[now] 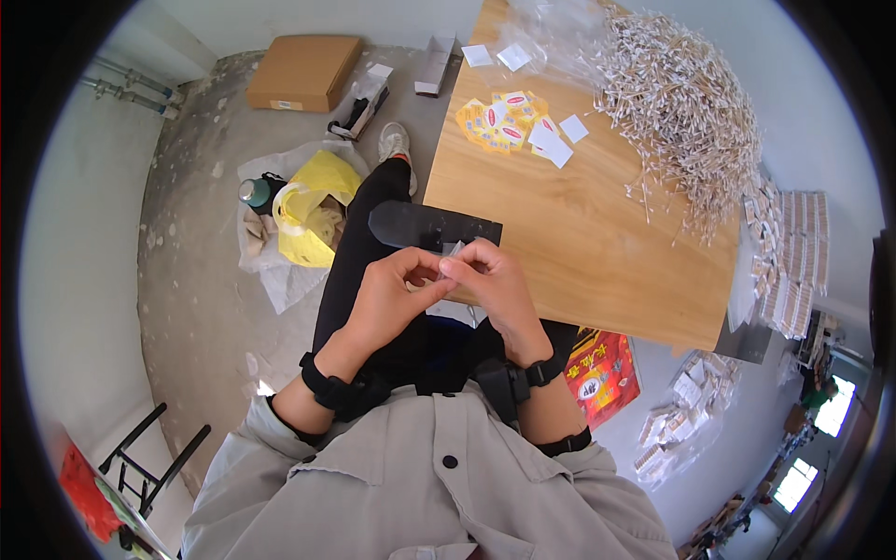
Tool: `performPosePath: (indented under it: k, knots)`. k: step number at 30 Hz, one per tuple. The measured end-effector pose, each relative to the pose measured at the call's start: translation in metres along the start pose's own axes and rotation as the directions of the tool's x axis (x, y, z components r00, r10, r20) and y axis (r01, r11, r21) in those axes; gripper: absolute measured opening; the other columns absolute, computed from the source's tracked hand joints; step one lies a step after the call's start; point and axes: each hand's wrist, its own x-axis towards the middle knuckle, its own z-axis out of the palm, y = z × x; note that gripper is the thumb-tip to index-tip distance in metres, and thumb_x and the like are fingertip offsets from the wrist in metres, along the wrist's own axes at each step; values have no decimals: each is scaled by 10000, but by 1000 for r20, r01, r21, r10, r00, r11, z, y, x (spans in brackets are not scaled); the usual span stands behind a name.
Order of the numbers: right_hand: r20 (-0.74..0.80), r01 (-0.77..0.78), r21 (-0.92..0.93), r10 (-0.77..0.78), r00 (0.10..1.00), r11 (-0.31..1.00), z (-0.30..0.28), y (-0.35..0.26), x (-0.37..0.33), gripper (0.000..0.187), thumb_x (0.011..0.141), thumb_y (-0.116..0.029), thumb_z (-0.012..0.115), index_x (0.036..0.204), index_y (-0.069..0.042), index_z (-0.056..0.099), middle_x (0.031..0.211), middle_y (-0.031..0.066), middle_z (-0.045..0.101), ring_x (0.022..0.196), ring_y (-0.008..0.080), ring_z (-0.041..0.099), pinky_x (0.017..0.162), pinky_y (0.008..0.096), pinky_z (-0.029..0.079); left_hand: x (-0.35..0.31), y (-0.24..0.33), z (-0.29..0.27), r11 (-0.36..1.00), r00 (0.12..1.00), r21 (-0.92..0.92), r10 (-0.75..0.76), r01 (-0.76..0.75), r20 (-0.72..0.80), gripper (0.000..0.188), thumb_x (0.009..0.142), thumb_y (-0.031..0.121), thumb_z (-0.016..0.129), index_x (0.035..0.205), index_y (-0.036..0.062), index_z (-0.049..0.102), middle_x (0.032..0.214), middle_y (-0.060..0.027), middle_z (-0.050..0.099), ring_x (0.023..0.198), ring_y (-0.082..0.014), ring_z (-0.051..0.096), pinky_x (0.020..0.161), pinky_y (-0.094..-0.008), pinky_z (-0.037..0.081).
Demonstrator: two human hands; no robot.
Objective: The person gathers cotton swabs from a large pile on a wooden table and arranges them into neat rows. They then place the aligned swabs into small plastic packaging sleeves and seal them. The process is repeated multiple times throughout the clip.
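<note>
My left hand (397,291) and my right hand (495,285) meet in front of my body at the near edge of the table. Their thumbs and fingertips are pinched together around a small clear plastic bag (455,248). Only its top corner shows; the fingers hide the rest, and I cannot make out whether anything is inside. Just beyond the hands, a dark flat panel (434,225) juts out from the table's left side over my leg. Farther off on the wooden table (579,233) are yellow and white printed cards (504,121).
A large heap of cotton swabs (686,103) covers the table's far right, with clear plastic bags (560,37) beside it. Stacked small packs (793,252) stand past the right edge. On the floor are a cardboard box (305,73), a yellow bag (317,210) and a red printed bag (602,373).
</note>
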Motion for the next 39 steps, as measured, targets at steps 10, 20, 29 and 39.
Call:
performPosePath:
  k: [10,20,29,39]
  knots:
    - [-31,90,-251,-101,994,964,-9,4,5,165,850,-152,743,831,-11,660,787,0,575,736,60,543,650,235,452,6,-4,-4,971,976,237,24,28,-214,86,842,63,660,823,-11,622,777,-59,633,680,-119,600,610,-274,459]
    - [-19,-91,74,93,995,993,7,12,10,118,918,-141,647,907,-25,660,762,-8,600,690,50,543,612,207,456,3,13,-2,712,886,621,460,-328,-60,552,603,130,855,1087,98,591,1167,-109,558,1110,-315,527,944,-422,404]
    - [43,-101,-75,104,994,992,6,17,10,158,893,-148,684,931,3,658,811,14,641,723,66,583,641,229,478,14,-6,-22,765,922,516,337,-385,188,869,597,151,875,1374,94,491,1271,-126,553,1204,-332,507,1028,-411,397]
    - [118,-160,59,152,981,985,21,14,15,259,885,-180,716,1032,24,655,922,50,672,832,96,615,732,258,505,8,-10,-40,716,905,580,413,-389,96,741,606,188,872,1284,88,589,1137,-123,595,1095,-328,553,954,-411,444]
